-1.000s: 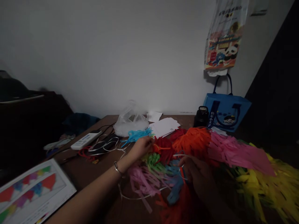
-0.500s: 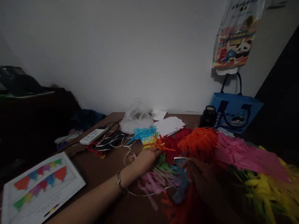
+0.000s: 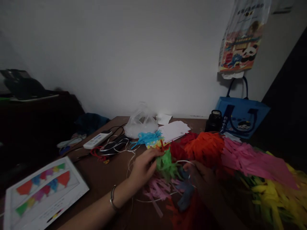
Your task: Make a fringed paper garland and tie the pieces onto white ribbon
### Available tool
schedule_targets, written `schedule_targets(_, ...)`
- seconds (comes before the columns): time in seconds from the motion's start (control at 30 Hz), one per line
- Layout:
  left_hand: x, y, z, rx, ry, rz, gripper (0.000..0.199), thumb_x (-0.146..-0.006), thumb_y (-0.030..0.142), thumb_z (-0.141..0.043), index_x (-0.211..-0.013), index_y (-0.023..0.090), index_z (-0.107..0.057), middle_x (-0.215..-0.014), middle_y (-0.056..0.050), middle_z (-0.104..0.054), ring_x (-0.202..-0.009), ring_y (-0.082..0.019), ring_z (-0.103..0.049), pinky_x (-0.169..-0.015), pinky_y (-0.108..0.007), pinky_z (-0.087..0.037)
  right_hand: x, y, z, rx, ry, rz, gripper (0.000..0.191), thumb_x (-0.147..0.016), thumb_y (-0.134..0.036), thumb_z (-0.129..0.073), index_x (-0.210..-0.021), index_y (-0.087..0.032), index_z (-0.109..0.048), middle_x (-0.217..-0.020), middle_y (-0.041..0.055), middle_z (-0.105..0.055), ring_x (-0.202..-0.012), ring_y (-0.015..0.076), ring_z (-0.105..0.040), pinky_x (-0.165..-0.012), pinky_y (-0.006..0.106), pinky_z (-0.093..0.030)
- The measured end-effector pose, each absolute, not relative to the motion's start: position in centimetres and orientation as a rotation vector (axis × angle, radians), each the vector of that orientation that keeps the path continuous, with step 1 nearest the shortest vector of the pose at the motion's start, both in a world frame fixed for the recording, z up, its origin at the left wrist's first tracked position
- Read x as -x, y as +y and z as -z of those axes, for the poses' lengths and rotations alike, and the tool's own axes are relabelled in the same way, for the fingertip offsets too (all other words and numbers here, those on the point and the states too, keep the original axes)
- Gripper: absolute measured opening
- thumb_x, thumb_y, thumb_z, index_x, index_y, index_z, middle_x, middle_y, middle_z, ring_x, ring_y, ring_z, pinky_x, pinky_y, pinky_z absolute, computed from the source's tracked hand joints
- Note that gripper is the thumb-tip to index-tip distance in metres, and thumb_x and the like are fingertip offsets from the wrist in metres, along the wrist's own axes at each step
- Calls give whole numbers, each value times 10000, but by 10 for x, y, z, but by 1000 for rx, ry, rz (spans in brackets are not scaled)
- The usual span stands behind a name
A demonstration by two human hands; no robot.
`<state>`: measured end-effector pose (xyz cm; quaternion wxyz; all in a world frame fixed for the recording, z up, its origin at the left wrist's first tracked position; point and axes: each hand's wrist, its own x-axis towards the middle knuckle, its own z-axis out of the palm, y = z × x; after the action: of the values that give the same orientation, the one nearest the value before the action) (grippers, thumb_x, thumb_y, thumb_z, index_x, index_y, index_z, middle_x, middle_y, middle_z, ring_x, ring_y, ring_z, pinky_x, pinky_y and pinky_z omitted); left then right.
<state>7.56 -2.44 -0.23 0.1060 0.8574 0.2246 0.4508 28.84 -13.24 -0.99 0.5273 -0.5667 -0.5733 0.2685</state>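
My left hand (image 3: pixel 145 164) is closed on the upper end of a green paper tassel (image 3: pixel 167 164), whose cut strips spread to the right. My right hand (image 3: pixel 200 174) pinches a white ribbon (image 3: pixel 183 161) that curves up from the fingertips. Under and between the hands lie pink-purple fringe strips (image 3: pixel 155 188) and a grey-blue tassel (image 3: pixel 185 195). An orange fringed tassel (image 3: pixel 205 145) sits just behind my right hand, beside dark red fringe (image 3: pixel 178 150). Blue fringe (image 3: pixel 148 138) lies beyond my left hand.
Pink fringe (image 3: pixel 254 156) and yellow fringe (image 3: pixel 275 195) spread at the right. White cards (image 3: pixel 174 131), a plastic bag (image 3: pixel 141 123), a power strip (image 3: pixel 98 139), a black bottle (image 3: pixel 214 121) and a blue bag (image 3: pixel 243 116) stand around. A printed sheet (image 3: pixel 45 195) lies at left.
My left hand has drawn back to the left and lifted the green tassel up from the pile. My right hand has shifted only slightly, still with the ribbon.
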Motion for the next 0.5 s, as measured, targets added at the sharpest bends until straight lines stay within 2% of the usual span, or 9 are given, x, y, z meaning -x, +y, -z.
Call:
schedule_targets(0.07, -78, -33, 7, -2577, 547, -1322, 248, -879, 84, -474, -1025, 192, -642, -922, -67, -690, -863, -169, -664, -749, -254, -528, -289, -130, 11, 1365, -1289, -645, 369, -914, -464, -459, -891, -180, -694, -770, 34, -669, -666, 165, -572, -599, 239, -397)
schedule_targets(0.13, -79, -39, 13, -2673, 422, -1330, 247, -885, 94, -489, -1057, 189, -638, -932, -78, -685, -854, -175, -659, -736, -257, -525, -290, -127, 13, 1394, -1197, -680, 354, -889, -471, -495, -902, -175, -689, -704, 16, -630, -617, 157, -533, -564, 238, -377)
schedule_targets(0.3, -83, -48, 22, -2894, 169, -1422, 233, -960, 155, -430, -1106, 149, -611, -874, -107, -692, -781, -196, -641, -672, -295, -502, -285, -117, 18, 1353, -1194, -909, 322, -819, -463, -580, -775, -155, -664, -665, -5, -561, -616, 135, -476, -563, 233, -349)
schedule_targets(0.4, -86, -54, 20, -2912, 93, -1298, 233, -949, 149, -425, -1090, 164, -610, -862, -102, -695, -733, -194, -627, -631, -294, -490, -277, -115, 19, 1294, -1182, -1170, 283, -766, -425, -612, -668, -161, -593, -573, -46, -459, -538, 104, -398, -504, 224, -295)
schedule_targets(0.5, -88, -59, 14, -2688, 196, -1098, 246, -937, 198, -416, -1110, 183, -590, -976, -118, -683, -855, -214, -645, -723, -315, -518, -274, -116, 21, 1292, -1128, -1273, 252, -749, -391, -598, -644, -167, -548, -550, -62, -420, -508, 91, -362, -487, 220, -279)
